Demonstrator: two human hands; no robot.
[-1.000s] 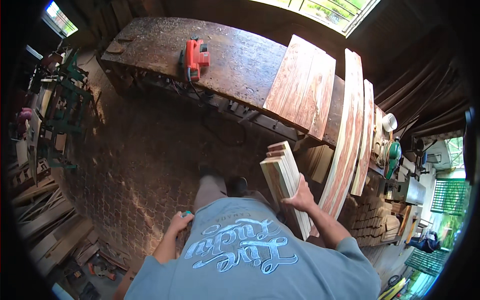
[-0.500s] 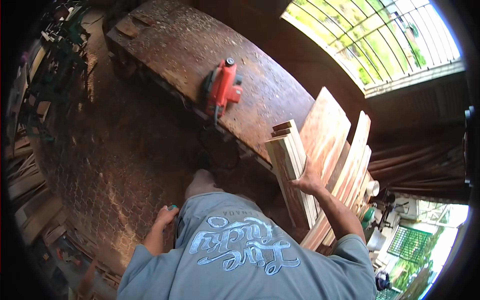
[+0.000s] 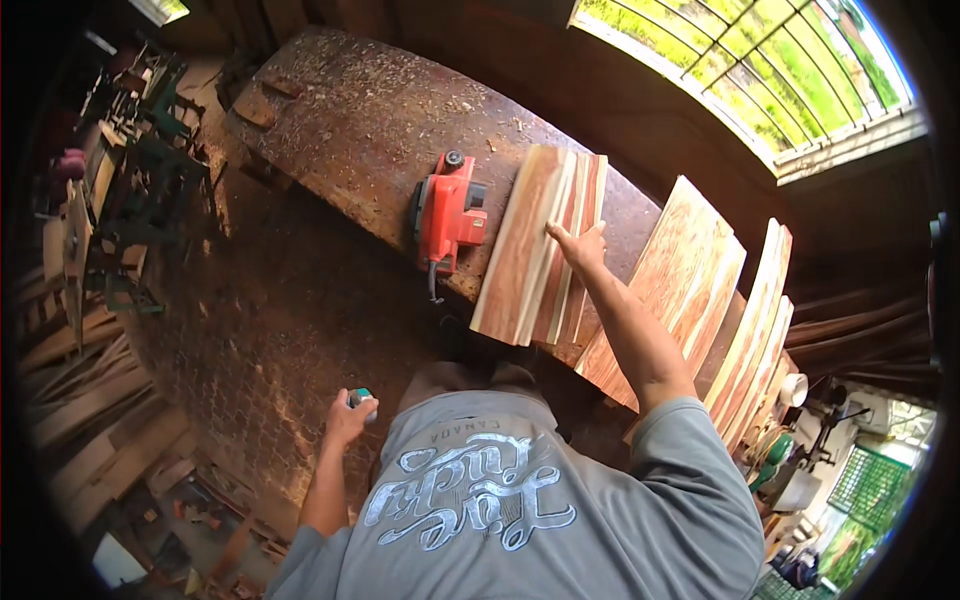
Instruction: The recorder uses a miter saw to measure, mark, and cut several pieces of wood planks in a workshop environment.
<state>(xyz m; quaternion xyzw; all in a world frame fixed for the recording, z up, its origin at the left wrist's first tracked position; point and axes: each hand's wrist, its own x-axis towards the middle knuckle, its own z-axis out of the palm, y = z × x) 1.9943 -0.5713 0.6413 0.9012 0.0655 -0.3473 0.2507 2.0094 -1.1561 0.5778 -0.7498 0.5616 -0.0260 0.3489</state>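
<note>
On the workbench (image 3: 350,130) lie several narrow wooden boards (image 3: 515,260), side by side and partly overlapping, with near ends at the bench's front edge. My right hand (image 3: 580,245) reaches over them from above, thumb to the left and fingers bent round the right side of the middle boards. Just left of the boards stands a red electric hand planer (image 3: 447,212). Low on the left, away from the bench, my left hand (image 3: 347,418) is closed round a small teal and pale object (image 3: 362,400), too small to make out its kind.
Wider planks (image 3: 665,290) lie on the bench to the right, with a stack of long strips (image 3: 755,340) beyond. Wood shavings (image 3: 400,90) cover the bench's far left part. Scrap wood (image 3: 110,430) is heaped on the floor at left. A barred window (image 3: 750,70) is at upper right.
My right hand has brought the upright bundle of boards leftward and down onto the bench, where they now spread out. My left hand has moved forward from my side, showing more of the object.
</note>
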